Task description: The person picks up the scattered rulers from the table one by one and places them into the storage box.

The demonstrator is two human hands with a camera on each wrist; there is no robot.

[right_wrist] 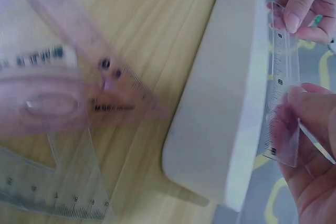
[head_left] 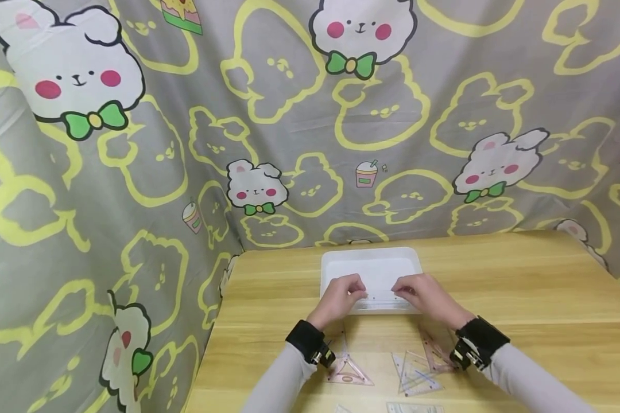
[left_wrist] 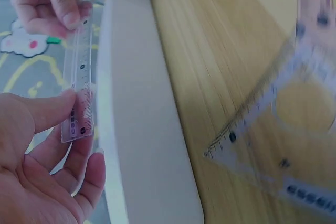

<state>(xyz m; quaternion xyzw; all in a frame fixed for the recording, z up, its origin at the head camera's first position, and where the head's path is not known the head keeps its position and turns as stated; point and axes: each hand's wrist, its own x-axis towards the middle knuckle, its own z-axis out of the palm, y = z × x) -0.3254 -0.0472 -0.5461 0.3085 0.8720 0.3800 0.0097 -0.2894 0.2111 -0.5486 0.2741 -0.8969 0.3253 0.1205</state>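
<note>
Both hands pinch ruler over tray

Bare left hand and right hand, pale grey sleeves, black wrist straps with small metal buckles.

The ruler is clear, glossy plastic with printed marks, as are the set squares. The tray looks like smooth, matt white plastic. The surface is pale wood with fine grain and a soft sheen; the backdrop is printed cloth.
</note>
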